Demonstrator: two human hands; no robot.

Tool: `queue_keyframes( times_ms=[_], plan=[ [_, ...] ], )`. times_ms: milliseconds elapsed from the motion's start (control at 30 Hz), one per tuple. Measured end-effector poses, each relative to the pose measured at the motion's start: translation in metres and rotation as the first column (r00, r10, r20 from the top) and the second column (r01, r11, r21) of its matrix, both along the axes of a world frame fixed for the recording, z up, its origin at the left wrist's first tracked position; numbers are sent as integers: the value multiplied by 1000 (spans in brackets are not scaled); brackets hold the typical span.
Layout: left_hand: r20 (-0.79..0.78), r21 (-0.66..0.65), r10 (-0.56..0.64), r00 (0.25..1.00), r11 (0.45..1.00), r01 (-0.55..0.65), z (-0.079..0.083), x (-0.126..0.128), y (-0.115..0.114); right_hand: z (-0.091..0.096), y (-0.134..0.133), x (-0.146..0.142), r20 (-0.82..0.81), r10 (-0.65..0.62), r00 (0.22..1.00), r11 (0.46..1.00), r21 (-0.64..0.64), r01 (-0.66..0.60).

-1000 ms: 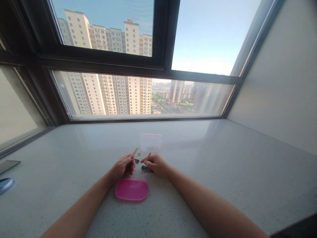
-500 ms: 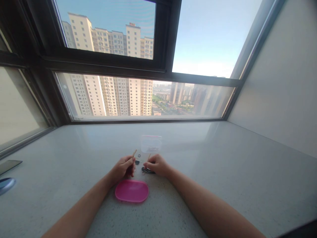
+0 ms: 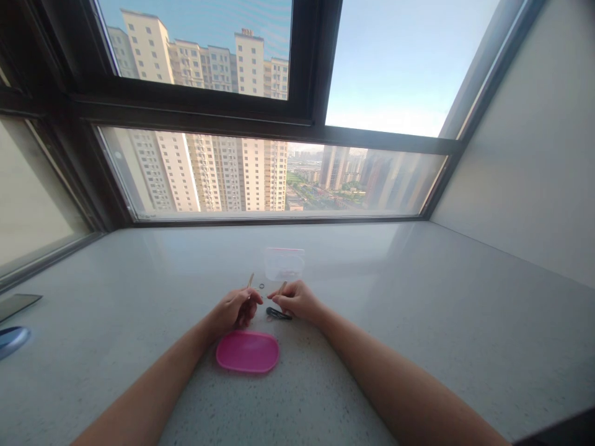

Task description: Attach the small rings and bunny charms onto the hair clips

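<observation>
My left hand (image 3: 235,308) is closed around a thin wooden stick (image 3: 250,280) whose tip pokes up past the fingers. My right hand (image 3: 296,299) pinches a second wooden stick (image 3: 282,287) the same way. A small dark object (image 3: 278,314) lies on the pale speckled sill (image 3: 418,322) just under my right fingers. Between the two hands sits a tiny dark ring (image 3: 261,286). A pink oval lid (image 3: 247,351) rests just below the hands, and a clear plastic box (image 3: 284,263) with a pink rim stands just beyond them.
A wide window with dark frames (image 3: 260,124) runs along the back of the sill, and a plain wall (image 3: 534,155) closes the right side. At the far left edge lie a dark flat item (image 3: 18,303) and a blue rounded thing (image 3: 12,339).
Both hands have shifted slightly away from me, toward the clear box. My right hand has lifted off the dark object, which now shows more fully under the fingers.
</observation>
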State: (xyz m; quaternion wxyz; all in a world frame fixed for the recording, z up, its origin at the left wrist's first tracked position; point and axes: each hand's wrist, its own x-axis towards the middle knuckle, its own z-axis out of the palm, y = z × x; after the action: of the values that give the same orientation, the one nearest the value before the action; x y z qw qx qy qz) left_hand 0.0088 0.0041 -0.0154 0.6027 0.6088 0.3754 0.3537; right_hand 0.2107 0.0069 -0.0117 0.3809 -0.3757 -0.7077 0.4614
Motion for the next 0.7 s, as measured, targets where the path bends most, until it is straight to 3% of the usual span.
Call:
queue_keyframes(
  times_ms=[300,700],
  plan=[
    [-34,47,12,999,999,-10,7,2,-5,-3,3,1,14,10,1000,999,-38,-10],
    [-34,57,28,999,998,-26,4,2,-3,-6,4,-2,-14,34,999,995,-94,-35]
  ],
)
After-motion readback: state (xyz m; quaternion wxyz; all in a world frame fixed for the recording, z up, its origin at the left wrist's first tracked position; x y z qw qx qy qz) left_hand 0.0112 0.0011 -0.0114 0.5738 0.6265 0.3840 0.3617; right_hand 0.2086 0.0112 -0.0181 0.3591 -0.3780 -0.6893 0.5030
